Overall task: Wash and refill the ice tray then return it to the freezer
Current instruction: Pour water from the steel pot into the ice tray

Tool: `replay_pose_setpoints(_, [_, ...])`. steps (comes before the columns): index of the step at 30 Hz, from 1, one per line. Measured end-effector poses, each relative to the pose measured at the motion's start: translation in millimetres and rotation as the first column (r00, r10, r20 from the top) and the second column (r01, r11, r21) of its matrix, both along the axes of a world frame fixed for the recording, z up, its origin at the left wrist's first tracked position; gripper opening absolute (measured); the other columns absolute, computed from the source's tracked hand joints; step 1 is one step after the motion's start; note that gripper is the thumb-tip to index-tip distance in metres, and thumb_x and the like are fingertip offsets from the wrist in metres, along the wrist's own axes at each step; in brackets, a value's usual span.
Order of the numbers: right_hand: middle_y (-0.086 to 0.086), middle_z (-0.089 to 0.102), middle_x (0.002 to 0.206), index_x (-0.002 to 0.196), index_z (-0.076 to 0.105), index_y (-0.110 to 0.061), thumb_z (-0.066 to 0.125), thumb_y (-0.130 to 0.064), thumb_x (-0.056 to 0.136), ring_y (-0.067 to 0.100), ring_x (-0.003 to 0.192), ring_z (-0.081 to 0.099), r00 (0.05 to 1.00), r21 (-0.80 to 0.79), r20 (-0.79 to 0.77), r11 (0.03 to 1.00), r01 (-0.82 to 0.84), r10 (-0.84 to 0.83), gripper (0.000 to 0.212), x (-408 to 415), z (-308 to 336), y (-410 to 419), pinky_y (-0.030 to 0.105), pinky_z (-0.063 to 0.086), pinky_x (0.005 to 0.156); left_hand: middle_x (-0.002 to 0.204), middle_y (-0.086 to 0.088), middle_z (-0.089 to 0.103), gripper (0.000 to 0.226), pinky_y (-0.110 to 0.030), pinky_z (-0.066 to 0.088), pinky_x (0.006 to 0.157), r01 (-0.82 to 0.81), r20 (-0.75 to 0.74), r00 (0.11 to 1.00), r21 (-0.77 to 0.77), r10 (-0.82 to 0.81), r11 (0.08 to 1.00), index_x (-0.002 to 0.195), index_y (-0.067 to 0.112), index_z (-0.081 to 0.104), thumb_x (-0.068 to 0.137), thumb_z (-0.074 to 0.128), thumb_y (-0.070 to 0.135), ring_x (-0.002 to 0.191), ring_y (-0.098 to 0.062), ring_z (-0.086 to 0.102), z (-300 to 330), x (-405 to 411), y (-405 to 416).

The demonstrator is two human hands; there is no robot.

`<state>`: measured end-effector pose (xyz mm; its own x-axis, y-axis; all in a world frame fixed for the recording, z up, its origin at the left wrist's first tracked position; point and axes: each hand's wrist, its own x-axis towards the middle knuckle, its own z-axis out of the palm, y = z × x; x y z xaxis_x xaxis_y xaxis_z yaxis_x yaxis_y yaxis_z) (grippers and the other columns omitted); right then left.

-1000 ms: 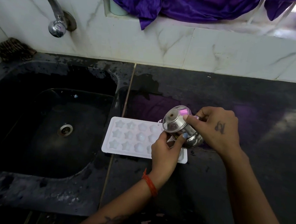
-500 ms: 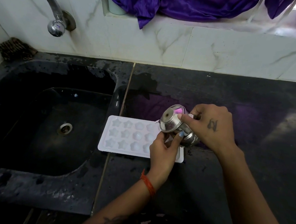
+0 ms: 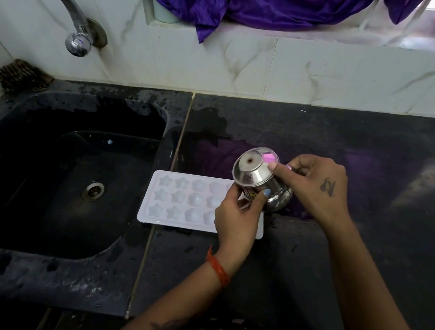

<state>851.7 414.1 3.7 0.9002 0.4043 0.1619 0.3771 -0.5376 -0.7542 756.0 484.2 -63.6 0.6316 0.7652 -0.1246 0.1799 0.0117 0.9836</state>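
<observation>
Your left hand covers the right end of the ice tray, so the moulds there can't be read. The mouth of the steel pot faces away and down; whether water is coming out can't be told. Tray: white plastic, star and rounded moulds in three rows, lying flat on the dark countertop, its left end overlapping the edge of the sink. Both hands grasp the pot, tipped over the tray's right end: your left hand from below, your right hand from the side, thumb on the base rim.
</observation>
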Motion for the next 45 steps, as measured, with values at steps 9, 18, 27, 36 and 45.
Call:
replay_pose_setpoints(9, [-0.005,0.063,0.058,0.064,0.065,-0.019,0.070,-0.045,0.077,0.012,0.059,0.061,0.990,-0.110,0.139,0.994,-0.023,0.039,0.030,4.6,6.1,-10.5,0.033,0.052,0.063,0.081,0.023,0.071,0.023,-0.014,0.050,0.081,0.033,0.051,0.998,-0.107,-0.028,0.994,0.104,0.024,0.069,0.084,0.070,0.034,0.083,0.012,0.065,-4.8,8.1,-16.3])
replay_pose_setpoints(18, [-0.003,0.063,0.065,0.066,0.061,-0.024,0.064,-0.051,0.081,0.014,0.067,0.059,0.975,-0.294,0.182,0.953,-0.068,0.126,0.032,4.6,11.3,-8.9,0.025,0.036,0.063,0.101,0.011,0.074,0.027,-0.041,0.052,0.097,0.053,0.116,0.993,-0.221,-0.028,0.974,0.100,0.033,0.066,0.077,0.070,0.046,0.099,-0.005,0.068,-10.1,11.0,-24.5])
replay_pose_setpoints(27, [0.004,0.069,0.070,0.072,0.067,-0.018,0.063,-0.051,0.082,0.024,0.073,0.063,0.957,-0.305,0.228,0.946,-0.106,0.181,0.036,5.8,9.7,-10.8,0.033,0.046,0.069,0.103,0.004,0.074,0.044,-0.045,0.050,0.098,0.040,0.144,0.990,-0.268,-0.001,0.963,0.097,0.029,0.068,0.064,0.066,0.059,0.101,-0.012,0.069,-12.8,13.9,-29.1])
replay_pose_setpoints(36, [0.000,0.066,0.063,0.067,0.067,-0.017,0.067,-0.049,0.080,0.018,0.066,0.062,0.975,-0.212,0.173,0.972,-0.099,0.137,0.034,9.1,5.5,-15.8,0.033,0.048,0.068,0.094,0.012,0.075,0.035,-0.043,0.053,0.093,-0.002,0.127,0.991,-0.209,0.029,0.978,0.099,0.029,0.069,0.071,0.070,0.051,0.093,-0.005,0.070,-13.7,15.4,-29.0])
replay_pose_setpoints(45, [-0.009,0.065,0.059,0.060,0.066,-0.020,0.075,-0.043,0.074,0.009,0.062,0.065,1.000,0.007,0.025,1.000,0.001,-0.002,0.028,15.9,-6.2,-29.4,0.036,0.054,0.071,0.089,0.024,0.072,0.017,-0.036,0.054,0.091,0.019,0.083,0.997,-0.099,-0.010,0.995,0.097,0.040,0.064,0.082,0.072,0.037,0.089,-0.001,0.069,-10.9,20.3,-29.7])
